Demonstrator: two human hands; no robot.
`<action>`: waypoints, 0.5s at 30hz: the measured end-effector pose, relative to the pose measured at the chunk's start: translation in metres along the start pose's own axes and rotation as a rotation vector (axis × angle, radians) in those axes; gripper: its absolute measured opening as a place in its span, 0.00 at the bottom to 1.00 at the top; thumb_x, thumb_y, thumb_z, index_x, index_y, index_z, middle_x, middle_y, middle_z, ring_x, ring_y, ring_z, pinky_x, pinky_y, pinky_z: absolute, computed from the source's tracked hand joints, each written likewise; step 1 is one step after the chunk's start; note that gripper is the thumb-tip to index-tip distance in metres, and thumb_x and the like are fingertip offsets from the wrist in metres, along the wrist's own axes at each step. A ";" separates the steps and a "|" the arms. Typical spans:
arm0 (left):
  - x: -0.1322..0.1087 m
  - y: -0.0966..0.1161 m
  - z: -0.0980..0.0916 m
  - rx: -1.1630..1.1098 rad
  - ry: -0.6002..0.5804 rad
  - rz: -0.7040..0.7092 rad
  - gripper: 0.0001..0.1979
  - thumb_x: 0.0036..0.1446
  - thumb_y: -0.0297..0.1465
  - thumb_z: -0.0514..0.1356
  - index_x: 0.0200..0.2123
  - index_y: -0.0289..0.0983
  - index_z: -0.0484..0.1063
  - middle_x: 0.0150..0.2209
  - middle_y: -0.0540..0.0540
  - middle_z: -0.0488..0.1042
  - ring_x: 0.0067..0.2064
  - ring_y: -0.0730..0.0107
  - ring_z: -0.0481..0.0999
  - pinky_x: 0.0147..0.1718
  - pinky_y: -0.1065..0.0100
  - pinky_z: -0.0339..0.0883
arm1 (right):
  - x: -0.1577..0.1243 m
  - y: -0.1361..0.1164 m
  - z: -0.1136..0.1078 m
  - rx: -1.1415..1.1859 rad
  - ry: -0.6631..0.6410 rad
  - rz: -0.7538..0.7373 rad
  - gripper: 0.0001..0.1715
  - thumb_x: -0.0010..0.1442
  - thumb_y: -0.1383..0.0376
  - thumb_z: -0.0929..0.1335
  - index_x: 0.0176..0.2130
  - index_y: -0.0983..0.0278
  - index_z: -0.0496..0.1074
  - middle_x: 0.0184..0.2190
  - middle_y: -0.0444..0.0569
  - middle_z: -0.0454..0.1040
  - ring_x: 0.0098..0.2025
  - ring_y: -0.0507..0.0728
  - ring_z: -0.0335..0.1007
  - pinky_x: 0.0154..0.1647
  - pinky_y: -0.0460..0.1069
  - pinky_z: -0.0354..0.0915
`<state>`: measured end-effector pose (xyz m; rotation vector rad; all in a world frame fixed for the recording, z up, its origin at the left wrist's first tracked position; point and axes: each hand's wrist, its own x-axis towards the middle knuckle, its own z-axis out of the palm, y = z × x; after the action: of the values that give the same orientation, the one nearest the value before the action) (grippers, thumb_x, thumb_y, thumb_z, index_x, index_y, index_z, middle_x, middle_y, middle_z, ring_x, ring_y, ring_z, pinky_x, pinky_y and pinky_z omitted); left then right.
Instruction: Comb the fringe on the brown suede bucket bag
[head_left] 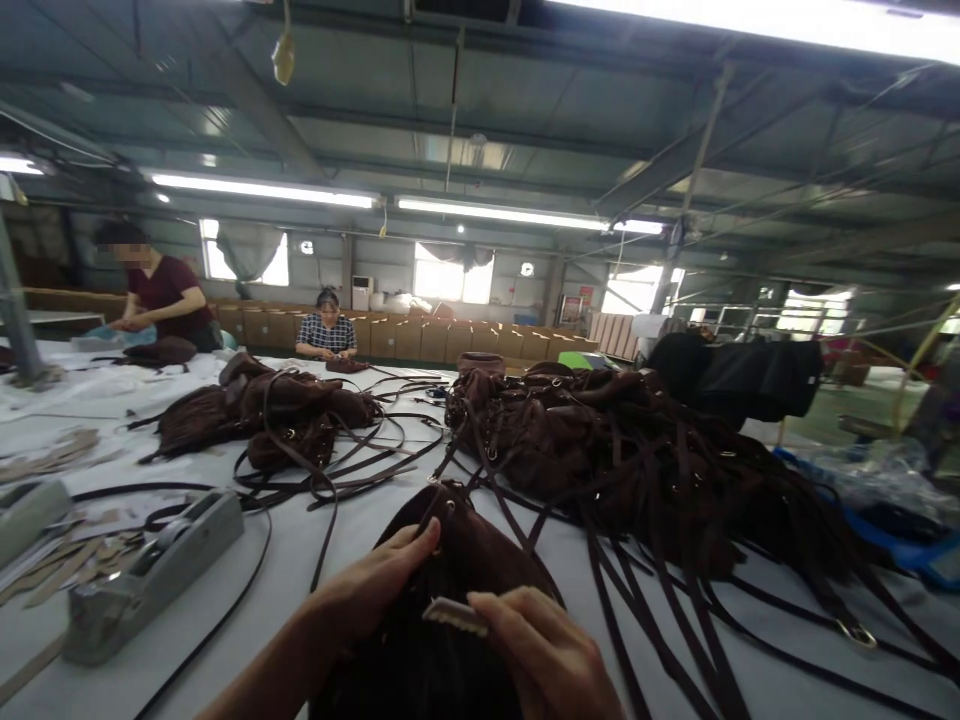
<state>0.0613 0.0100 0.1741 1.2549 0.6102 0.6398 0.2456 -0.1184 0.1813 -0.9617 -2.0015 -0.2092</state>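
A dark brown bag (pixel 487 540) with small metal fittings lies in front of me at the near edge of the table. My left hand (pixel 375 580) grips its upper left side, thumb on top and the other fingers hidden behind the material. Between the closed fingers of my right hand (pixel 544 640) is a small brush (pixel 454 614) with a pale back and short light bristles along its lower edge. Its head is over the front of the bag; whether the bristles touch it I cannot tell. The lower part of the bag is in deep shadow.
Heaped brown bags (pixel 555 440) with long trailing straps lie ahead right, and a smaller pile (pixel 247 410) ahead left. A grey tape dispenser (pixel 154 580) stands at left near paper strips (pixel 75 560). A blue tray (pixel 915 550) is at right. Two people work farther back.
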 end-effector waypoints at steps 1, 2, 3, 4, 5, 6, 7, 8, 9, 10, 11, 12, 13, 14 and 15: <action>-0.006 0.005 0.001 0.051 0.014 0.006 0.29 0.54 0.52 0.62 0.50 0.37 0.74 0.41 0.42 0.79 0.43 0.54 0.77 0.39 0.63 0.71 | 0.011 0.000 0.000 -0.032 -0.031 -0.011 0.19 0.70 0.70 0.57 0.57 0.61 0.65 0.35 0.50 0.75 0.34 0.56 0.71 0.34 0.48 0.68; -0.011 0.010 0.001 0.090 0.029 0.010 0.28 0.53 0.51 0.63 0.49 0.37 0.76 0.40 0.42 0.79 0.44 0.53 0.77 0.40 0.63 0.70 | 0.020 -0.001 -0.001 -0.065 -0.059 -0.006 0.19 0.69 0.72 0.57 0.56 0.62 0.66 0.35 0.50 0.74 0.34 0.56 0.71 0.34 0.49 0.67; -0.015 0.015 0.001 0.122 0.040 0.012 0.27 0.51 0.50 0.64 0.47 0.37 0.77 0.40 0.42 0.80 0.45 0.52 0.76 0.40 0.63 0.70 | 0.027 -0.001 0.000 -0.098 -0.082 -0.002 0.20 0.68 0.73 0.57 0.54 0.62 0.68 0.35 0.50 0.74 0.34 0.56 0.70 0.34 0.49 0.67; -0.019 0.021 0.000 0.151 0.052 0.017 0.25 0.51 0.49 0.64 0.45 0.38 0.78 0.39 0.42 0.80 0.46 0.51 0.76 0.40 0.64 0.70 | 0.033 -0.001 0.001 -0.128 -0.104 0.007 0.20 0.67 0.75 0.57 0.52 0.62 0.69 0.35 0.50 0.73 0.34 0.56 0.69 0.34 0.49 0.66; -0.022 0.025 -0.001 0.180 0.063 0.022 0.24 0.51 0.49 0.64 0.44 0.38 0.79 0.38 0.43 0.80 0.45 0.50 0.76 0.40 0.64 0.69 | 0.038 -0.001 0.003 -0.154 -0.121 0.008 0.20 0.65 0.76 0.57 0.50 0.63 0.70 0.34 0.50 0.73 0.33 0.57 0.68 0.33 0.49 0.65; -0.024 0.030 -0.002 0.214 0.076 0.032 0.23 0.52 0.48 0.64 0.44 0.38 0.79 0.38 0.43 0.80 0.45 0.51 0.76 0.39 0.64 0.69 | 0.041 -0.001 0.005 -0.171 -0.138 0.010 0.20 0.64 0.76 0.58 0.49 0.63 0.70 0.33 0.50 0.72 0.33 0.57 0.67 0.33 0.49 0.64; -0.025 0.034 -0.002 0.243 0.086 0.047 0.22 0.53 0.48 0.63 0.43 0.38 0.79 0.38 0.43 0.80 0.44 0.52 0.76 0.39 0.64 0.69 | 0.042 -0.001 0.009 -0.174 -0.158 0.012 0.20 0.62 0.77 0.58 0.47 0.63 0.71 0.33 0.49 0.72 0.33 0.57 0.67 0.34 0.49 0.63; -0.025 0.037 -0.002 0.264 0.094 0.065 0.22 0.54 0.48 0.62 0.43 0.38 0.79 0.38 0.43 0.80 0.43 0.53 0.76 0.39 0.64 0.68 | 0.042 -0.001 0.013 -0.159 -0.181 0.021 0.20 0.60 0.77 0.59 0.46 0.63 0.71 0.33 0.49 0.72 0.33 0.57 0.67 0.33 0.49 0.63; -0.025 0.040 -0.001 0.280 0.100 0.083 0.22 0.54 0.48 0.62 0.43 0.37 0.79 0.38 0.44 0.80 0.42 0.55 0.75 0.39 0.64 0.68 | 0.041 -0.001 0.018 -0.122 -0.202 0.043 0.19 0.59 0.76 0.59 0.44 0.63 0.71 0.32 0.49 0.71 0.33 0.56 0.67 0.33 0.49 0.62; -0.025 0.042 -0.001 0.289 0.105 0.098 0.22 0.55 0.49 0.61 0.42 0.37 0.79 0.37 0.45 0.79 0.41 0.57 0.75 0.38 0.65 0.68 | 0.038 -0.001 0.022 -0.064 -0.229 0.076 0.18 0.59 0.76 0.59 0.42 0.63 0.72 0.32 0.48 0.71 0.33 0.56 0.67 0.32 0.48 0.61; -0.025 0.044 -0.001 0.292 0.105 0.107 0.23 0.55 0.50 0.61 0.42 0.37 0.78 0.35 0.46 0.79 0.39 0.59 0.75 0.37 0.66 0.68 | 0.035 0.000 0.027 0.013 -0.265 0.109 0.16 0.59 0.75 0.60 0.40 0.63 0.72 0.31 0.47 0.71 0.32 0.55 0.67 0.31 0.47 0.61; -0.025 0.044 -0.001 0.287 0.097 0.109 0.24 0.55 0.52 0.60 0.41 0.37 0.78 0.33 0.47 0.78 0.36 0.61 0.74 0.35 0.67 0.67 | 0.031 0.000 0.032 0.103 -0.309 0.144 0.14 0.58 0.73 0.60 0.37 0.63 0.72 0.30 0.47 0.71 0.31 0.54 0.67 0.30 0.47 0.59; -0.024 0.044 -0.001 0.274 0.079 0.107 0.26 0.55 0.53 0.59 0.41 0.36 0.77 0.31 0.48 0.77 0.34 0.64 0.73 0.34 0.68 0.67 | 0.026 0.001 0.036 0.194 -0.349 0.174 0.12 0.58 0.72 0.60 0.34 0.63 0.71 0.29 0.45 0.70 0.30 0.54 0.66 0.28 0.46 0.58; -0.024 0.042 -0.002 0.255 0.060 0.106 0.27 0.55 0.54 0.59 0.41 0.36 0.77 0.29 0.49 0.75 0.32 0.65 0.72 0.32 0.68 0.66 | 0.022 0.002 0.039 0.275 -0.385 0.196 0.11 0.58 0.71 0.60 0.32 0.63 0.71 0.27 0.44 0.69 0.29 0.53 0.65 0.27 0.46 0.56; -0.023 0.040 -0.005 0.237 0.046 0.108 0.27 0.55 0.55 0.58 0.42 0.36 0.76 0.28 0.49 0.75 0.31 0.66 0.71 0.31 0.69 0.65 | 0.019 0.002 0.041 0.345 -0.419 0.216 0.10 0.58 0.70 0.61 0.30 0.63 0.70 0.26 0.43 0.67 0.28 0.53 0.63 0.26 0.47 0.54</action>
<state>0.0385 0.0041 0.2134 1.5060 0.6741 0.7018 0.2151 -0.0867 0.1713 -1.0439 -2.1860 0.4790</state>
